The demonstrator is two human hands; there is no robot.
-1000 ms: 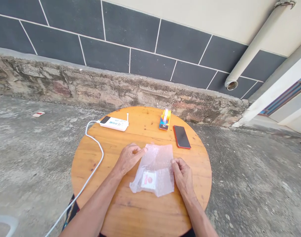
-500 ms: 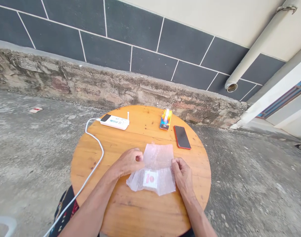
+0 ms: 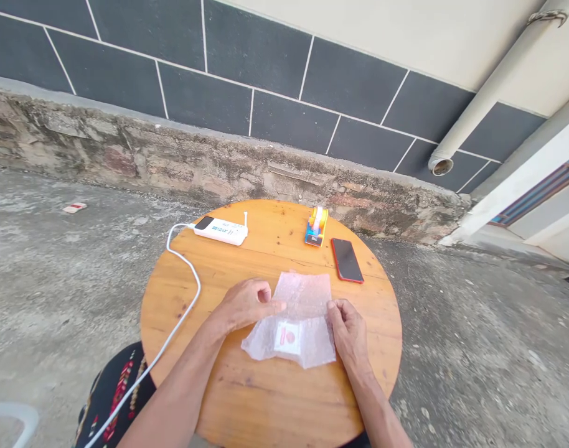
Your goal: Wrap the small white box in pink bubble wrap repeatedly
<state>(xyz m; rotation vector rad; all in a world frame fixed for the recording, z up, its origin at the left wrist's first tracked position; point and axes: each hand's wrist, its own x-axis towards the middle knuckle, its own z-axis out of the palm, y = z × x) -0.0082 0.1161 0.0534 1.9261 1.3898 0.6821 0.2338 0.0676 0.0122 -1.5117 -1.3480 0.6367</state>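
Note:
A sheet of pinkish bubble wrap (image 3: 307, 292) lies on the round wooden table (image 3: 275, 404), its near part folded over a small white box (image 3: 287, 337) with a red print. The box shows through the film. My right hand (image 3: 348, 326) pinches the wrap's right edge between thumb and fingers. At the left edge is my left hand (image 3: 249, 305), its thumb stretched flat over the wrap at the fold and apart from the curled fingers. Nothing shows between that thumb and the fingers.
Toward the back stand a yellow and blue tape dispenser (image 3: 315, 227) and a red-edged phone (image 3: 347, 260). A white device (image 3: 221, 230) with a white cable (image 3: 191, 264) lies at the back left; the cable runs down past my left arm. A stone-based wall (image 3: 195, 168) rises behind.
My left thumb has stretched out to the right onto the bubble wrap, away from the curled fingers. My right hand keeps its pinch. The whole view has shifted slightly.

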